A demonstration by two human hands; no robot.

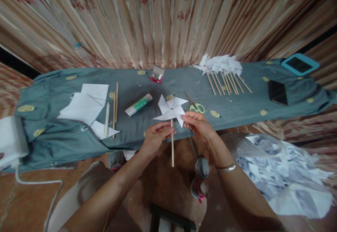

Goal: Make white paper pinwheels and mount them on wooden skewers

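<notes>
A white paper pinwheel (171, 108) with a metal pin at its centre is held upright over the table's front edge. My left hand (157, 137) is closed on its wooden stick just below the blades. With thumb and fingers, my right hand (198, 123) pinches the lower right blade. Close behind that hand lie scissors (197, 107) with light green handles. To the left of the pinwheel is a green and white glue stick (139, 104). A small red box (157, 74) of metal pins stands open farther back.
White paper sheets (85, 105), a white pen-like tool (106, 119) and wooden sticks (115, 109) lie left. Several finished pinwheels (223, 65) lie back right, near a dark phone (278, 92) and a blue-framed tablet (300, 64). A bag of paper pieces (279, 168) stands lower right.
</notes>
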